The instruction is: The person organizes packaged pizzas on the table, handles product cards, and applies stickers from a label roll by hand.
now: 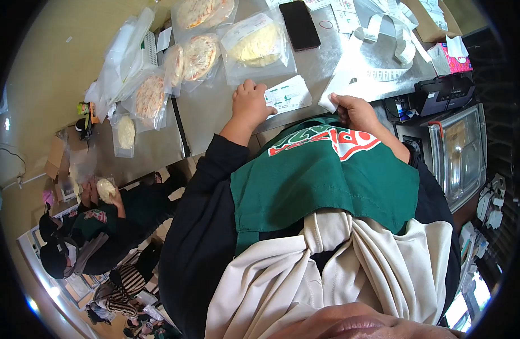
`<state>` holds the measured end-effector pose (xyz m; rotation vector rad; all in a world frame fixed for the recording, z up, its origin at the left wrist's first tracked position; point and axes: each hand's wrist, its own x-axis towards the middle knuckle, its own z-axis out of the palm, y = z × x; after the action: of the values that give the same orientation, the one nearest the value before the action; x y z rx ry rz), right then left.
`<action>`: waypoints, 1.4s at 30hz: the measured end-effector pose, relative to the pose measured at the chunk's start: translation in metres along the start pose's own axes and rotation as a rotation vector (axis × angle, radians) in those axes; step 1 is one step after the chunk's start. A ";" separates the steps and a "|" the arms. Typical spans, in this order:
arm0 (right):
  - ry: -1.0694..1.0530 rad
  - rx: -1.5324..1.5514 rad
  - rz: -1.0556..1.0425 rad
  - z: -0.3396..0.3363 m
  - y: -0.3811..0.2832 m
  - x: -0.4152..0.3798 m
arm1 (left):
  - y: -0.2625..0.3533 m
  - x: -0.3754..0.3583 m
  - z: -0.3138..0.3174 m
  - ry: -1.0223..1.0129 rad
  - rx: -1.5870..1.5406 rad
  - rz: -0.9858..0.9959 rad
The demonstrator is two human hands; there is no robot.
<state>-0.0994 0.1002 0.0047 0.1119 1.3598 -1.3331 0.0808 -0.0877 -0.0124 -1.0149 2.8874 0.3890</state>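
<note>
My left hand [250, 104] rests on the metal table with its fingers apart, the thumb at the left edge of a white printed label [291, 95]. Nothing shows in its grasp. My right hand [355, 112], closed in a pinch, holds the near end of a white paper strip [340, 85] at the table's front edge. Some of its fingers are hidden from view. Just beyond the label lies a clear bag [257, 48] with a pale, round, cheese-topped pizza in it. A black phone [300, 25] lies face up past the bag.
Several bagged pizzas [200, 56] lie to the left, beside a heap of plastic bags [121, 62]. A curled label strip [405, 48] spreads at the right, near a black machine [445, 95]. At the lower left, a co-worker's hands hold a bagged pizza [106, 190].
</note>
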 end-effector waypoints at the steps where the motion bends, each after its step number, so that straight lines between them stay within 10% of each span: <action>1: 0.001 -0.004 0.000 -0.001 0.001 0.002 | -0.001 0.001 0.000 0.002 0.009 0.010; 14: 0.030 -0.207 -0.085 0.002 -0.002 0.007 | -0.023 0.021 0.012 0.068 -0.136 -0.048; 21: 0.182 -0.773 -0.669 -0.001 0.013 0.042 | -0.050 -0.006 -0.038 0.116 -0.590 -0.258; 26: 0.043 -0.928 -0.984 0.012 0.022 0.078 | -0.142 -0.033 -0.046 0.873 -1.232 -0.470; 29: -0.008 -0.993 -1.026 0.018 0.025 0.102 | -0.184 -0.068 -0.072 1.244 -1.419 -0.962; 33: -0.036 -1.221 -1.237 0.021 0.017 0.113 | -0.268 -0.117 -0.067 1.257 -1.555 -1.361; 39: 0.026 -1.327 -1.194 0.030 0.022 0.105 | -0.369 -0.161 -0.051 1.310 -1.612 -1.301; 42: 0.041 -1.325 -1.202 0.026 0.025 0.106 | -0.378 -0.188 -0.061 0.176 0.336 -1.239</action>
<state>-0.1004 0.0263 -0.0791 -1.7899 2.1774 -0.9668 0.4649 -0.2733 -0.0100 -2.4310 1.7391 -0.2682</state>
